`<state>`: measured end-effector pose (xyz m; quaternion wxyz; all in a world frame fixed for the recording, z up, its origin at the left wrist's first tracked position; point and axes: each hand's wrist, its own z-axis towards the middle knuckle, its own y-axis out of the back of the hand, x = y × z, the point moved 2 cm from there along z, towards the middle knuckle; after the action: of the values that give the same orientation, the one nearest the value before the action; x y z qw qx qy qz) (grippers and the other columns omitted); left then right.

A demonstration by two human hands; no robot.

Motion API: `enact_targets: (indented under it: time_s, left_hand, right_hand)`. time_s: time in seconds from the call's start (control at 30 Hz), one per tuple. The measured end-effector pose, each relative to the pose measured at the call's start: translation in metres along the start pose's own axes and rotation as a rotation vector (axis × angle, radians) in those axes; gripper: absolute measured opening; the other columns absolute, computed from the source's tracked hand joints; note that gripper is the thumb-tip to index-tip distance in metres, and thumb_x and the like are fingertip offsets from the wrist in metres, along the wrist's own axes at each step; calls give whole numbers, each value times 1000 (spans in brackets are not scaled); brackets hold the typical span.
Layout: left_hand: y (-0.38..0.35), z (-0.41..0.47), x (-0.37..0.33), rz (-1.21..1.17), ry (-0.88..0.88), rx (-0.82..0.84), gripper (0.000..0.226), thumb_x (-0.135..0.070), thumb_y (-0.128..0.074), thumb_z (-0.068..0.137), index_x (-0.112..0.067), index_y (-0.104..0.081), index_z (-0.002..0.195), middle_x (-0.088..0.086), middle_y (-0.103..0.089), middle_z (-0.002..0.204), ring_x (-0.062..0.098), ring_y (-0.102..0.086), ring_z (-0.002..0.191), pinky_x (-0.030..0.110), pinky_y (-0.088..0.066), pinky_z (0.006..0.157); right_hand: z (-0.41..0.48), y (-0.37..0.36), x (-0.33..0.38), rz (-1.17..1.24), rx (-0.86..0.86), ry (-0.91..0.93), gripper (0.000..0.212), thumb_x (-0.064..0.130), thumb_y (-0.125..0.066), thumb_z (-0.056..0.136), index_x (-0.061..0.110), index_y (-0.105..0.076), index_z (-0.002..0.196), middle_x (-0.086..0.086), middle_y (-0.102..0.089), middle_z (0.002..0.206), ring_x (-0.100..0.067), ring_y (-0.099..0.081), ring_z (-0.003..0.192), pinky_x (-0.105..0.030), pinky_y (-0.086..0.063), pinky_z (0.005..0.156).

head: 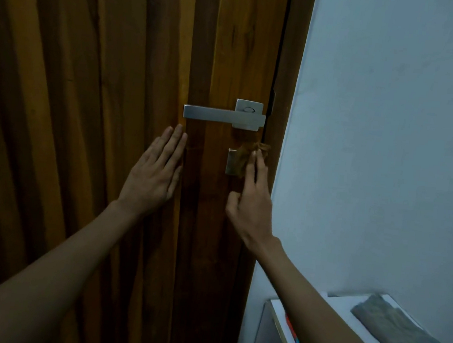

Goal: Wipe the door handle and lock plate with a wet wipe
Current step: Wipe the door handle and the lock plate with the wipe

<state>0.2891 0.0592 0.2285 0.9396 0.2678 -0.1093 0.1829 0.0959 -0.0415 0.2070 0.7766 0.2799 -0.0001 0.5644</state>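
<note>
Pressing the wet wipe (pixel 245 152) against the right part of the lock plate (pixel 232 162), just below the door handle (pixel 220 114), the right hand (pixel 252 204) has its fingers (pixel 259 169) stretched straight over the wipe, with the thumb apart beneath. The left hand (pixel 155 172) lies flat on the wooden door (pixel 90 73) left of the plate, fingers straight and together, holding nothing.

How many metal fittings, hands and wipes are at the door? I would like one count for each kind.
Metal fittings: 2 (door handle, lock plate)
Hands: 2 (left hand, right hand)
Wipes: 1 (wet wipe)
Total: 5
</note>
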Motion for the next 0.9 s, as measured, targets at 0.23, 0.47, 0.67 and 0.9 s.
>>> enact_targets:
  time_s: [0.23, 0.47, 0.67, 0.9]
  left_hand:
    - [3, 1, -5, -29, 17, 7, 62, -30, -27, 103, -3, -10, 157, 15, -3, 166, 27, -2, 154, 42, -15, 125]
    - [23, 2, -15, -66, 82, 75, 64, -31, -28, 100, -4, -15, 156, 16, -10, 165, 28, -6, 154, 43, -20, 124]
    - [51, 3, -41, -189, 181, 93, 48, -26, -51, 97, -4, -47, 140, 18, -47, 145, 31, -47, 134, 40, -40, 110]
    - [82, 18, -68, -838, 557, 444, 46, -36, -62, 94, -21, -51, 137, -2, -60, 125, 16, -61, 108, 35, -55, 90]
  right_hand:
    - [-24, -7, 10, 89, -52, -122, 65, 15, -54, 94, 15, -27, 152, -8, -21, 158, -25, -36, 141, -37, -43, 110]
    - [9, 29, -5, 121, -163, -83, 18, 5, -60, 93, 9, -63, 110, -5, -64, 107, -15, -62, 93, -25, -55, 81]
    - [12, 42, -7, 89, 273, -132, 21, 2, -58, 89, 11, -73, 101, -4, -72, 104, -16, -66, 95, -24, -51, 83]
    - [27, 62, 24, 472, 393, -393, 12, 9, -69, 87, 11, -72, 98, -1, -70, 97, -15, -66, 93, -27, -59, 77]
